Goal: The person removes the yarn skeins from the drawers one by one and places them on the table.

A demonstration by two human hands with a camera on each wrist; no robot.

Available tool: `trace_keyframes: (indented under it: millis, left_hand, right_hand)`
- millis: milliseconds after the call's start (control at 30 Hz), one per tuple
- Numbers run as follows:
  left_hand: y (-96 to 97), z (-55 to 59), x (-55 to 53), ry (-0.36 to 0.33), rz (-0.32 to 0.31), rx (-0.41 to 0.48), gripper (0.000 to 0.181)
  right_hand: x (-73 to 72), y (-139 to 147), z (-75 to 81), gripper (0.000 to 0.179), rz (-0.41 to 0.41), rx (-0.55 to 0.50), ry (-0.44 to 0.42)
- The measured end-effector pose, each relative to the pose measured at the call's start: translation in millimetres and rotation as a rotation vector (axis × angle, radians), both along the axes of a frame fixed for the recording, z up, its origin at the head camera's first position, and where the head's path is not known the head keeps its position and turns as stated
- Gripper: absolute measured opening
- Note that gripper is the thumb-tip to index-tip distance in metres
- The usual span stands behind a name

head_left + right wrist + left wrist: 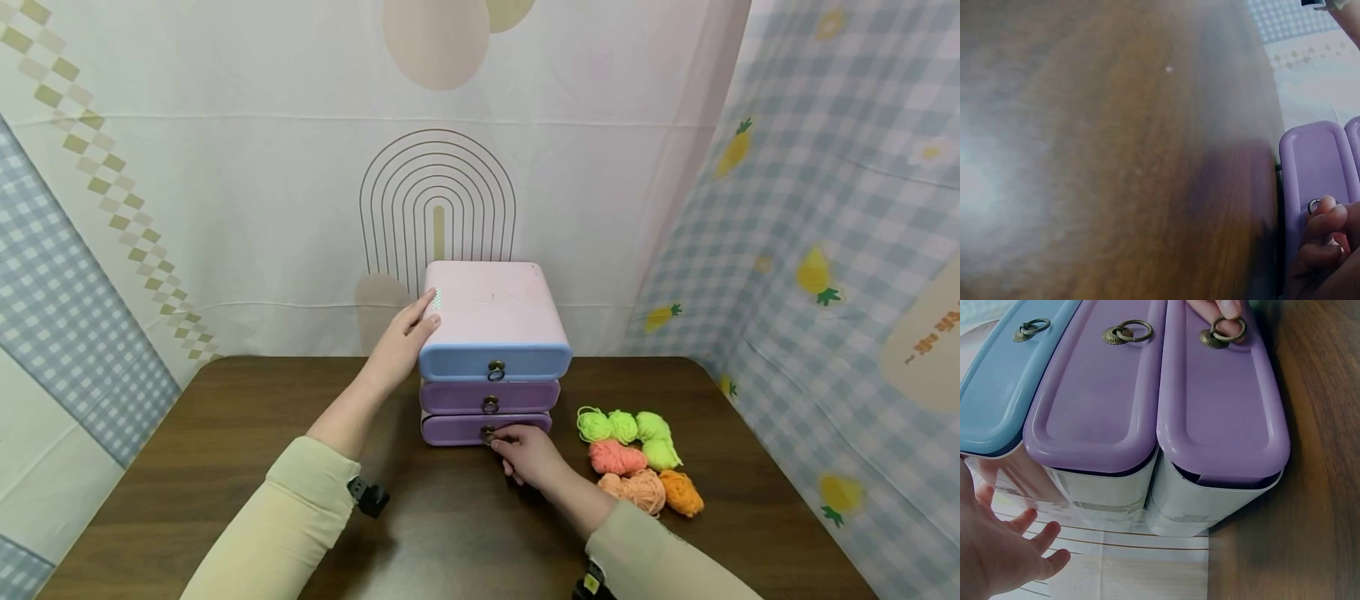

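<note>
A small three-tier drawer cabinet (491,302) with a pale pink top stands at the back of the table. Its top drawer (457,364) is blue; the middle drawer (453,398) and bottom drawer (450,430) are purple, each with a bronze ring pull. My left hand (400,348) rests along the cabinet's upper left edge, fingers extended. Down at the bottom drawer, my right hand (531,457) pinches the ring pull (1239,331) between thumb and finger. A dark gap shows behind that drawer's front at its corner in the left wrist view.
Right of the cabinet lie several small yarn skeins: neon green (654,437), coral (617,457), peach (643,490) and orange (681,492). The brown wooden table (225,467) meets a patterned cloth backdrop (300,208) just behind the cabinet.
</note>
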State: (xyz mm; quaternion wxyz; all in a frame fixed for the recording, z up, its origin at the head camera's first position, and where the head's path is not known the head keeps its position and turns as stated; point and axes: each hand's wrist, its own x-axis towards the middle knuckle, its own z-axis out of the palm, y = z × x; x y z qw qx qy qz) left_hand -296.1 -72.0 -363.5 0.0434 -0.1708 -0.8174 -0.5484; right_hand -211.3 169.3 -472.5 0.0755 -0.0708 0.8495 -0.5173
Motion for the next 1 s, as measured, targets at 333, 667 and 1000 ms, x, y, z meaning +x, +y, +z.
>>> trace_keyframes:
  millis: [333,667,1000]
  left_hand:
    - [-0.6,-1.3,-1.6,0.0,0.0,-0.012,0.059]
    - [-8.0,-1.4,-1.6,0.007,-0.013,-0.005,0.061]
    - [-15.9,-7.8,-2.8,-0.108,0.014,0.072,0.071]
  right_hand:
    - [-6.3,-2,0.1,0.022,-0.019,0.005,-0.008]
    - [-5.0,-4,0.9,0.025,0.013,0.011,-0.047]
    - [7.9,5,4.0,0.031,0.019,0.01,-0.065]
